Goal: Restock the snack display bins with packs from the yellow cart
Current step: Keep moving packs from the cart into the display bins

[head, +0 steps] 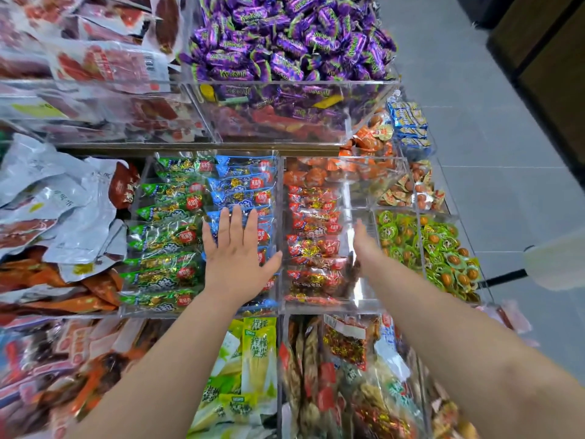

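My left hand (235, 251) lies flat with straight fingers on the blue snack packs (240, 188) in a clear acrylic bin (278, 236). To their left in the same bin sit green packs (164, 236). My right hand (364, 245) reaches along the right side of the neighbouring bin of red packs (311, 242), fingers stretched forward and blurred; it holds nothing that I can see. The yellow cart is not in view.
Purple candies (285, 36) fill the upper bin. Orange cups (370, 141), blue boxes (408, 118) and green egg packs (443, 248) lie to the right. Silver pouches (53, 201) pile at the left, yellow-green packs (250, 369) below. Grey floor (490, 153) lies at the right.
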A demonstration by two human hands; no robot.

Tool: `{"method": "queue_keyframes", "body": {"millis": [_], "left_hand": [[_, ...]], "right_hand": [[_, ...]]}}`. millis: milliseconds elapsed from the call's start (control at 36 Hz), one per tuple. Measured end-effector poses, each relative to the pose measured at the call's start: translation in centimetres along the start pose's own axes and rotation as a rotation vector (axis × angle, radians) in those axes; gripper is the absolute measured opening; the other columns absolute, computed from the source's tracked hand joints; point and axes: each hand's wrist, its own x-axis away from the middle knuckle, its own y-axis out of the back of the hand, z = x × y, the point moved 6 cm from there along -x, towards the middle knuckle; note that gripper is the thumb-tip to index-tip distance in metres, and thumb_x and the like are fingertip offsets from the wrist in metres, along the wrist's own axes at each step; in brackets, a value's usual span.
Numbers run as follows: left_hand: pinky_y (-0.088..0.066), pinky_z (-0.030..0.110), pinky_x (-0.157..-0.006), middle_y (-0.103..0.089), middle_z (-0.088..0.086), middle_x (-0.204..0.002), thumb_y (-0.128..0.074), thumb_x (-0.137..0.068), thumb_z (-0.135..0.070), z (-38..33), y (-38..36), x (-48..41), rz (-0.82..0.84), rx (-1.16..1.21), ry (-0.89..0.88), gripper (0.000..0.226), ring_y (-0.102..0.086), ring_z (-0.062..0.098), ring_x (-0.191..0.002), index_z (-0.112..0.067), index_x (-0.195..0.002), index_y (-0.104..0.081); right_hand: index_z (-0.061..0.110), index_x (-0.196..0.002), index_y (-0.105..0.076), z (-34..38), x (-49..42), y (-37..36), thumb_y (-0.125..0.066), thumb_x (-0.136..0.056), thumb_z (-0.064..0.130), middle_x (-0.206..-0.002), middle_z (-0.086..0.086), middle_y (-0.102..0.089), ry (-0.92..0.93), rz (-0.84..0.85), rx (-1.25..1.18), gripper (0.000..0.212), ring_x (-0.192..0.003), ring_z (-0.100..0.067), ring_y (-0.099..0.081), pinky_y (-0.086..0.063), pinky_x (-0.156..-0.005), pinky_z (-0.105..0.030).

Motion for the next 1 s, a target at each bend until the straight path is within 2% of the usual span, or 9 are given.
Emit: {"method": "queue_keyframes", "body": {"millis": [111, 222, 417, 500, 694, 778, 833, 917, 1000], "left_hand": [[0.020, 0.053, -0.109, 0.006, 0.011, -0.161, -0.017, -0.086, -0.073, -0.1, 0.1, 0.0, 0.013, -0.011, -0.003, 0.090, 0.009, 0.030, -0.148, -0.019, -0.154, 0.005], [0.027, 0.050, -0.106, 0.006, 0.012, -0.161, -0.022, -0.087, -0.072, -0.1, 0.2, 0.0, 0.020, 0.002, -0.007, 0.090, 0.010, 0.029, -0.148, -0.018, -0.154, 0.004], [0.034, 0.045, -0.102, 0.007, 0.011, -0.161, -0.023, -0.087, -0.071, -0.2, 0.4, 0.1, 0.031, 0.019, -0.010, 0.089, 0.011, 0.029, -0.148, -0.019, -0.154, 0.004], [0.034, 0.044, -0.103, 0.007, 0.011, -0.161, -0.023, -0.086, -0.071, -0.2, 0.4, 0.2, 0.032, 0.017, -0.008, 0.090, 0.011, 0.029, -0.148, -0.018, -0.154, 0.004], [0.032, 0.046, -0.104, 0.009, 0.010, -0.161, -0.018, -0.085, -0.072, 0.0, -0.2, 0.1, 0.024, -0.017, 0.007, 0.091, 0.013, 0.028, -0.147, -0.019, -0.153, 0.009], [0.029, 0.046, -0.105, 0.007, 0.009, -0.162, -0.015, -0.084, -0.073, 0.1, -0.3, 0.1, 0.016, -0.029, 0.015, 0.091, 0.012, 0.027, -0.148, -0.019, -0.153, 0.007], [0.029, 0.046, -0.106, 0.008, 0.008, -0.162, -0.011, -0.082, -0.074, 0.1, -0.3, 0.1, 0.019, -0.035, 0.016, 0.091, 0.013, 0.027, -0.147, -0.020, -0.153, 0.008], [0.030, 0.046, -0.105, 0.009, 0.007, -0.162, -0.007, -0.080, -0.075, 0.1, -0.4, 0.0, 0.022, -0.030, 0.016, 0.092, 0.014, 0.026, -0.147, -0.021, -0.153, 0.010], [0.028, 0.047, -0.106, 0.010, 0.007, -0.161, -0.006, -0.080, -0.075, 0.1, -0.3, 0.0, 0.034, -0.016, 0.014, 0.092, 0.015, 0.025, -0.147, -0.022, -0.153, 0.011]], "right_hand": [[0.016, -0.139, -0.041, 2.7, -1.3, -1.6, -0.029, -0.099, 0.050, -0.142, -0.003, -0.045, 0.213, 0.077, -0.202, 0.055, -0.132, -0.021, -0.040, -0.035, -0.102, -0.033], [0.022, -0.089, -0.061, 3.6, -0.7, -4.0, -0.032, -0.100, 0.046, -0.073, 0.008, -0.070, 0.254, 0.168, -0.204, 0.039, -0.065, -0.008, -0.069, -0.049, -0.049, -0.021], [0.019, -0.105, -0.057, 4.2, -3.0, -3.3, -0.027, -0.098, 0.054, -0.081, 0.009, -0.069, 0.219, 0.259, -0.325, 0.046, -0.067, -0.008, -0.069, -0.056, -0.060, -0.029], [0.026, -0.122, -0.044, 5.5, -3.7, -3.1, -0.030, -0.096, 0.058, -0.082, 0.009, -0.058, 0.238, 0.187, -0.311, 0.043, -0.062, -0.006, -0.051, -0.041, -0.059, -0.025], [0.016, -0.118, -0.059, 6.6, -3.6, -5.0, -0.030, -0.097, 0.055, -0.107, -0.007, -0.069, 0.276, 0.330, -0.220, 0.053, -0.097, -0.022, -0.066, -0.052, -0.069, -0.033], [0.018, -0.116, -0.058, 6.6, -3.6, -4.4, -0.025, -0.098, 0.055, -0.091, 0.000, -0.070, 0.282, 0.377, -0.228, 0.053, -0.078, -0.011, -0.067, -0.051, -0.057, -0.024], [0.018, -0.106, -0.057, 6.3, -3.1, -3.4, -0.027, -0.100, 0.049, -0.074, 0.006, -0.062, 0.268, 0.306, -0.281, 0.043, -0.057, -0.006, -0.057, -0.044, -0.042, -0.018], [0.012, -0.119, -0.055, 5.0, -2.6, -1.2, -0.033, -0.101, 0.037, -0.097, -0.001, -0.055, 0.234, 0.079, -0.300, 0.038, -0.084, -0.014, -0.053, -0.049, -0.075, -0.025], [0.012, -0.087, -0.059, 2.7, -0.8, 0.3, -0.043, -0.097, 0.018, -0.077, 0.000, -0.055, 0.219, 0.045, -0.355, 0.020, -0.068, -0.012, -0.053, -0.044, -0.066, -0.023]]}}
